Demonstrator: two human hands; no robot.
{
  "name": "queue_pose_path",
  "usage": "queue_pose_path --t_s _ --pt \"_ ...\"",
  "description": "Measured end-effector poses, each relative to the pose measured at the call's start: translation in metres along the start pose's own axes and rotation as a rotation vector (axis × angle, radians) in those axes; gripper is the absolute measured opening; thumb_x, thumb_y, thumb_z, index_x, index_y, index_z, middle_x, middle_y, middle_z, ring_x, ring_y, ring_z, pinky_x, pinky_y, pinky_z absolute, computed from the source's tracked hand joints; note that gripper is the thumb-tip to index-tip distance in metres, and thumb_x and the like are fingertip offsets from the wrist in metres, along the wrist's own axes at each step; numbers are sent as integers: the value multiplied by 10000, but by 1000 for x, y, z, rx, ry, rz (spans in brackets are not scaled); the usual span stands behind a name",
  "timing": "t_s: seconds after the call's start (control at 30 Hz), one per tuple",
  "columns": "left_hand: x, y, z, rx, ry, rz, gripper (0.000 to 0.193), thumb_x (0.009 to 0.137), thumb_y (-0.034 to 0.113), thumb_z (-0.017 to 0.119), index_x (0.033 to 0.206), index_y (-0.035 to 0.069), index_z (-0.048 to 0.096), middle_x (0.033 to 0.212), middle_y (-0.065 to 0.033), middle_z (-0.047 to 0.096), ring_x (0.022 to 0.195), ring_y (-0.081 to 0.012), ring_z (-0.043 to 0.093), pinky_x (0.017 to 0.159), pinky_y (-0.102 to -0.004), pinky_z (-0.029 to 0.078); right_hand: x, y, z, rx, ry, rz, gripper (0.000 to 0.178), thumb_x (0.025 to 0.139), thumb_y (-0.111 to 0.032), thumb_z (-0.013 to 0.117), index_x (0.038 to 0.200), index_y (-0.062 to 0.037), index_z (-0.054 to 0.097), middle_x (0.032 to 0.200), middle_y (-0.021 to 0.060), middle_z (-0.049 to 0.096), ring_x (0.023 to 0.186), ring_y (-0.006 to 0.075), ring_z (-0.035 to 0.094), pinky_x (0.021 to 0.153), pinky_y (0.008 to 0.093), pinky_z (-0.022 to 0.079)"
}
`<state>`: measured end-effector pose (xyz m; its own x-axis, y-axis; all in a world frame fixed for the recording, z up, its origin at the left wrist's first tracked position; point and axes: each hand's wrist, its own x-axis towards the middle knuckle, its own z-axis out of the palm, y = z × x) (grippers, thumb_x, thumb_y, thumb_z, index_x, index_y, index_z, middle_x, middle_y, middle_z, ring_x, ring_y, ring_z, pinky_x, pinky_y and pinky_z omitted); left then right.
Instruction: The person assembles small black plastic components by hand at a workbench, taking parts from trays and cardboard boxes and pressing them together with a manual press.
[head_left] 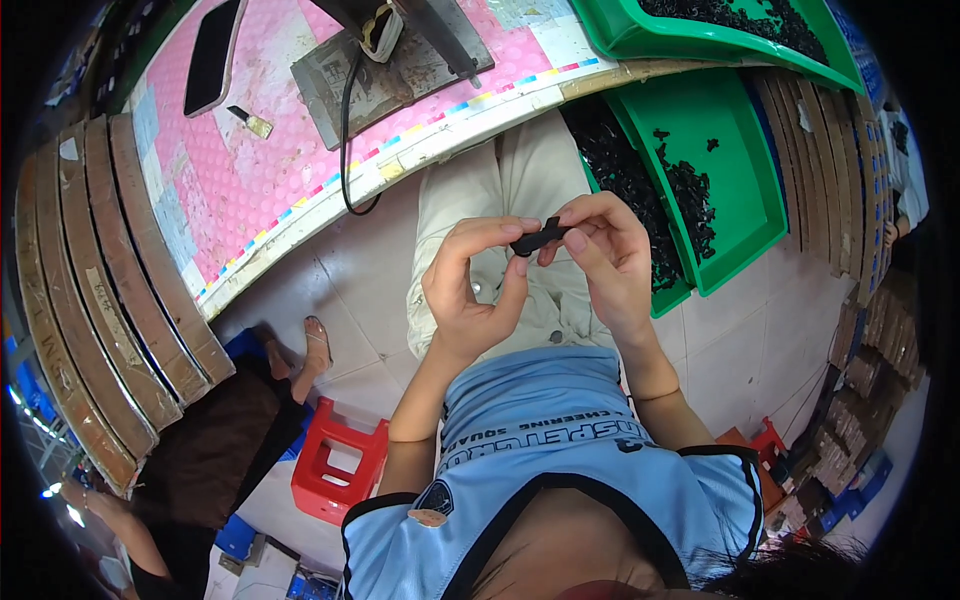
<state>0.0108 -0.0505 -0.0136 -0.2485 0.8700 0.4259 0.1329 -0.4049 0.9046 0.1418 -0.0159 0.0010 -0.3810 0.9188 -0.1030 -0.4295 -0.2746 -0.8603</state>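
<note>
A small black plastic part (537, 240) is held up over my lap, between the fingertips of both hands. My left hand (474, 285) pinches its left end with thumb and fingers. My right hand (618, 262) grips the other end, where a short black piece sticks up between the fingers. Whether this is one piece or two joined together, I cannot tell. Just right of my right hand, a green tray (752, 185) holds small loose black parts. Beside it, partly under the table edge, lies a heap of similar black parts (612, 160).
On the pink-covered table (285, 60) stand a metal press base (335, 95) with a black cable, a phone (212, 55) and a small taped blade (254, 122). Another green tray (640, 35) is at upper right. Cardboard stacks (95, 290) flank me. A red stool (338, 460) and a seated person are left.
</note>
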Motion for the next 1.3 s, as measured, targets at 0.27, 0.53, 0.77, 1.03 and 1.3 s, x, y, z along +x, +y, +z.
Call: queue_pose_path --t_s 0.27,0.53,0.77,1.03,1.3 --pt "6 -5 6 -203 274 -325 176 729 -74 540 884 -22 476 798 -90 560 748 -125 518 694 -219 409 14 3 -2 -107 -32 70 102 783 -7 527 872 23 490 793 45 524 714 95 532 656 201 427" --pt "25 -19 -2 -366 205 -651 127 793 30 527 900 -20 481 756 -54 548 691 -85 516 647 -195 399 50 14 -9 -293 -16 -1 113 746 32 547 852 32 508 784 28 523 698 75 499 653 192 408" --pt "40 -18 -2 -486 156 -710 266 826 111 489 1048 -30 445 740 -37 526 660 -79 485 585 -186 373 75 10 -9 -531 14 -184 89 707 46 564 787 27 530 750 41 538 672 85 503 626 199 411" --pt "50 -16 -1 -590 141 -660 346 804 34 437 1139 -37 391 683 -13 442 618 -79 424 561 -198 353 89 -10 -1 -858 -34 -424 86 700 57 568 772 22 536 744 57 539 666 107 503 611 207 406" --pt "57 -12 0 -624 144 -631 355 809 36 431 1149 -53 383 671 -9 425 609 -78 408 548 -199 336 98 -17 3 -918 -48 -552 132 667 74 571 774 6 536 691 62 526 577 130 505 531 214 416"
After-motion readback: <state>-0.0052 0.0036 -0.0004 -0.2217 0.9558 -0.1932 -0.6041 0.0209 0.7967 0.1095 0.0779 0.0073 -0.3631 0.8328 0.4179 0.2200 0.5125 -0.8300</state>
